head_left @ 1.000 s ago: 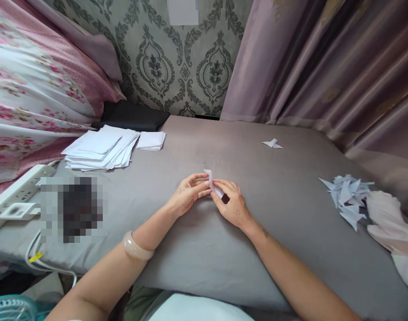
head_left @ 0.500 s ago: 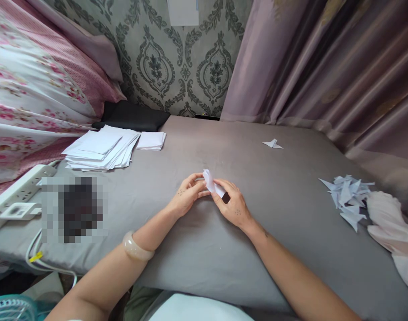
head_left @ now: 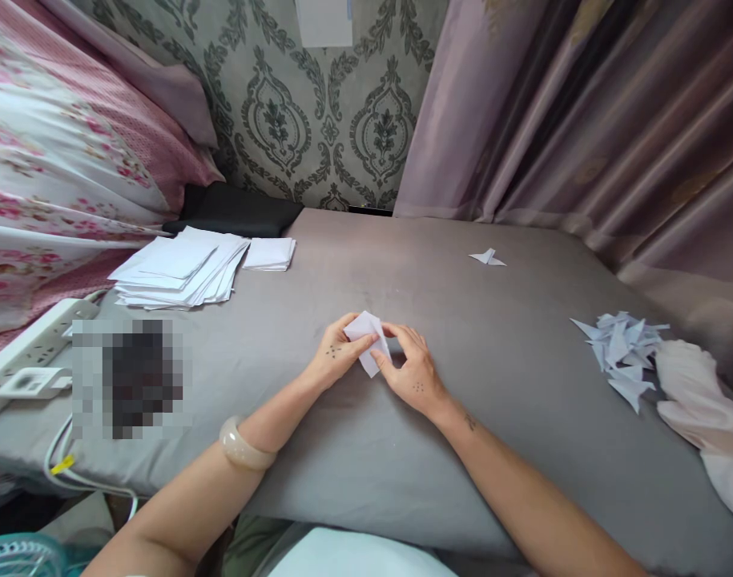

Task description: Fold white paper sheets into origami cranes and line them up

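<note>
While both hands share one small folded paper [head_left: 364, 325], the weak point, in my judgement, is the alignment of its layers. Left hand [head_left: 335, 353]: thumb laid flat across the upper face, paper pinched from the left; its other fingers are mostly hidden behind the sheet, so their exact support cannot be told. Right hand [head_left: 419, 375]: thumb and forefinger bowed, tips closed on the paper's right side, a gap showing between them at the knuckle end. The paper sits tilted between the two grips, corners free at top and bottom, above the grey sheet [head_left: 366, 457] rather than visibly pressed on it. Risks noted: with no firm backing evident, a crease made here could wander off line; if the left thumb slides, the layers could shift and a corner come out blunt; too hard a pull from the right could tear a fold. Lesser risk: beyond the grip and to its left, the small paper stack [head_left: 268, 253] lies loose, so a draught could scatter it. Far right of the grip, the folded heap [head_left: 624, 340] adjoins a pale cloth [head_left: 690, 377]; a tug on that cloth could disturb the pieces.
</note>
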Available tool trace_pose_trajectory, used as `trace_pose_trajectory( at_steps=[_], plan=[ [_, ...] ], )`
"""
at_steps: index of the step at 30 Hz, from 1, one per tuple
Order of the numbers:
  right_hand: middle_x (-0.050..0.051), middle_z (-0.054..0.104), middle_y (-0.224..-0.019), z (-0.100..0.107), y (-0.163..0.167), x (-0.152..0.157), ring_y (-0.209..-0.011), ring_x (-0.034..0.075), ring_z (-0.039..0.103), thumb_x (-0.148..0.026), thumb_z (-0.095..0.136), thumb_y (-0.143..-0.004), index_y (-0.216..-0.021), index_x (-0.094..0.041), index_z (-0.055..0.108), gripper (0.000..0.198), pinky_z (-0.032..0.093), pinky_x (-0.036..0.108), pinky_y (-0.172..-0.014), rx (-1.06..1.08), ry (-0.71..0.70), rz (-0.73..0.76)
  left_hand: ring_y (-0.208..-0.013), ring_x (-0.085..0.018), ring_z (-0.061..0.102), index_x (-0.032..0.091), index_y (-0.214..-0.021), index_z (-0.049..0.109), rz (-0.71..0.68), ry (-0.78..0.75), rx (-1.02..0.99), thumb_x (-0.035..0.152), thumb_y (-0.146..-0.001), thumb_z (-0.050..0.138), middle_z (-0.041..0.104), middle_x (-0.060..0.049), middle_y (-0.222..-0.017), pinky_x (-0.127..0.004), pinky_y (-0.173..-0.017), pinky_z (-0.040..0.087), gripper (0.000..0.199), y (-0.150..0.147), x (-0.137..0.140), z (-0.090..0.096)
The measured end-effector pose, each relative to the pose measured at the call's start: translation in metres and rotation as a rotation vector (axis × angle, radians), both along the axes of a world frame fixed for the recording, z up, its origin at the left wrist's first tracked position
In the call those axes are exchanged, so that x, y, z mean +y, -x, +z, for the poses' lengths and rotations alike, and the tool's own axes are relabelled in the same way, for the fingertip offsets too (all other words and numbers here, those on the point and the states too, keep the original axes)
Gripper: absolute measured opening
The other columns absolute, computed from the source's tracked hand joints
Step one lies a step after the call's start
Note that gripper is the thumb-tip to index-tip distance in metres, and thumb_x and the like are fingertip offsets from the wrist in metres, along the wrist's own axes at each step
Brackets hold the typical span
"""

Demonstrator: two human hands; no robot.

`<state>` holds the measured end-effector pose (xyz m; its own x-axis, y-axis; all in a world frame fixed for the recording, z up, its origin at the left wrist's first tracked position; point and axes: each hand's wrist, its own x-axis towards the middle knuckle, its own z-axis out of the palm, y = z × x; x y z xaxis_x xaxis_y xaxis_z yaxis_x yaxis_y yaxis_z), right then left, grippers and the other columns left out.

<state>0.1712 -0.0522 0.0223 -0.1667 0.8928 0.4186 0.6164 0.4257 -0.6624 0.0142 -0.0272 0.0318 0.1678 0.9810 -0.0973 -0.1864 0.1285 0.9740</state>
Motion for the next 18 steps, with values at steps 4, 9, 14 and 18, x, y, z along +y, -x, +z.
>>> trace_pose_trajectory(
  at_steps=[4, 9, 14, 18],
  plan=[
    [0.008, 0.072, -0.098, -0.008, -0.007, 0.009, -0.083, 0.022, 0.068, -0.032, 0.058, -0.082, -0.114, -0.021, 0.059, 0.034, 0.054, 0.035, -0.075, 0.243, 0.222, -0.120, -0.063, -0.014, 0.059, 0.014, -0.084, 0.066, 0.058, 0.076, -0.027, 0.038, -0.067, 0.079, 0.066, -0.002, -0.072, -0.023, -0.060, 0.044, 0.033, 0.002, 0.002, -0.002],
    [0.006, 0.074, -0.085, -0.016, -0.019, 0.026, -0.067, 0.018, 0.066, -0.038, 0.061, -0.079, -0.113, -0.017, 0.058, 0.040, 0.054, 0.032, -0.066, 0.412, 0.330, -0.196, -0.068, -0.017, 0.061, 0.013, -0.085, 0.069, 0.125, 0.166, -0.050, 0.039, -0.066, 0.078, 0.070, -0.005, -0.078, -0.027, -0.065, 0.047, 0.033, 0.006, 0.007, -0.006],
    [0.008, 0.072, -0.101, -0.016, -0.026, 0.037, -0.083, 0.020, 0.067, -0.029, 0.058, -0.080, -0.118, -0.020, 0.057, 0.039, 0.053, 0.037, -0.080, 0.299, 0.213, -0.203, -0.069, -0.016, 0.059, 0.018, -0.095, 0.068, 0.267, -0.074, 0.266, 0.026, -0.068, 0.073, 0.069, -0.002, -0.077, -0.025, -0.065, 0.043, 0.029, 0.014, 0.011, -0.011],
    [0.010, 0.054, -0.135, -0.006, -0.025, 0.032, -0.124, 0.023, 0.050, -0.016, 0.050, -0.084, -0.123, -0.021, 0.056, 0.040, 0.041, 0.043, -0.102, -0.009, -0.033, -0.107, -0.067, -0.015, 0.060, 0.018, -0.107, 0.062, 0.327, -0.104, 0.410, 0.024, -0.071, 0.068, 0.068, -0.002, -0.074, -0.025, -0.063, 0.043, 0.036, 0.021, 0.015, -0.017]
  ],
)
